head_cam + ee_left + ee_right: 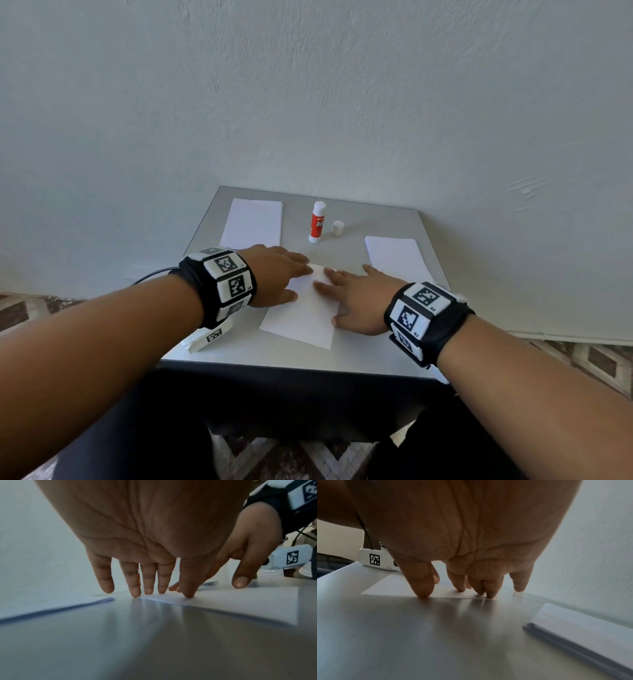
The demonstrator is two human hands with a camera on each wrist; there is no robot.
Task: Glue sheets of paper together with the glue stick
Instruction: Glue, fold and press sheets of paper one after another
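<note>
A white sheet of paper [301,317] lies in the middle of the small grey table [342,356]. My left hand [281,277] presses its far left part with straight fingers [136,588]. From the right, my right hand [352,301] lies flat on the same sheet, fingertips [423,588] down on its edge. Behind them the red-and-white glue stick [317,222] stands upright, uncapped, with its white cap [337,228] beside it on the right. The sheet [240,604] is also seen in the left wrist view, and the sheet [393,586] appears again in the right wrist view.
A stack of white paper [253,222] lies at the back left of the table, another stack [395,258] at the right. A small white tagged block [209,339] sits near the front left edge. The wall [308,85] rises right behind the table.
</note>
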